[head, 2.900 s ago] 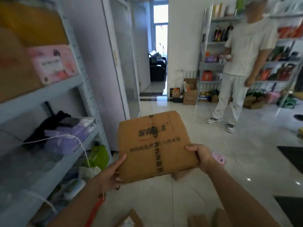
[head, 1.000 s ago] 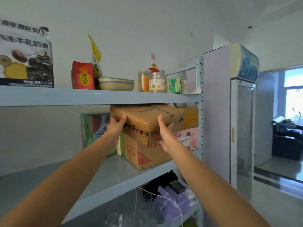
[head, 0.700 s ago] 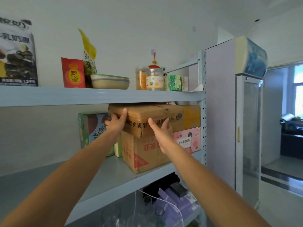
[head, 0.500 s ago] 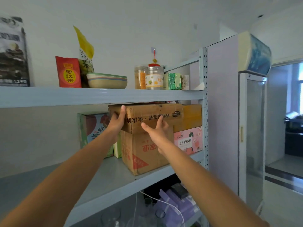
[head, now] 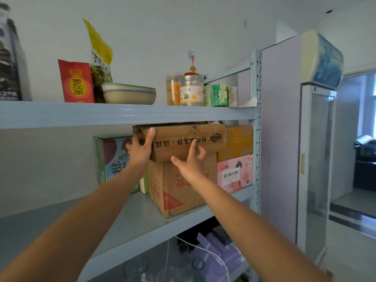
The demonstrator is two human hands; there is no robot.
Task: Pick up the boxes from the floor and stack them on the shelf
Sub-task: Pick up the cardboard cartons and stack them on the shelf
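A flat brown cardboard box [head: 207, 139] with black print lies on top of a taller brown carton [head: 177, 192] on the middle board of the grey shelf [head: 130, 222]. It sits just under the upper shelf board [head: 122, 113]. My left hand [head: 140, 149] grips the flat box's left corner, thumb on the front face. My right hand [head: 191, 161] is spread against the box's front face, fingertips touching it, with nothing held in it.
A green and pink carton [head: 110, 159] stands left of the stack; a yellow box [head: 238, 142] rests on a pink drink carton [head: 234, 173] to the right. Bowls [head: 129, 95], jars [head: 190, 90] and packets fill the upper board. A glass-door fridge [head: 317, 159] stands right of the shelf.
The flat box went from carried at waist height to lying level on the taller carton, pushed further back. My right hand has slid from under its edge onto its front face.
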